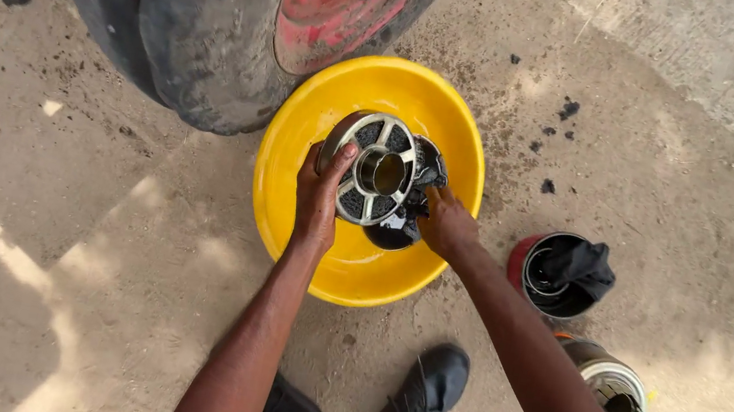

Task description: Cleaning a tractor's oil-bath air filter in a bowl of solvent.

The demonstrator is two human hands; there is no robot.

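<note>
- Gripping a round metal filter (376, 170) at frame centre, over the yellow basin (311, 127), left hand (319, 193) fingers curled on its rim
- Right hand (445, 224) pinching a dark rag (423, 181) against its side

The scene is lit by bright, slightly hazy daylight, and soft dappled shadows are cast across the concrete ground (75, 286), with sunlit patches seen at the lower left. A mild sheen is shown on the yellow basin (301, 125). Focus is held throughout, though slight wide-angle stretching is noticed at the edges.
</note>
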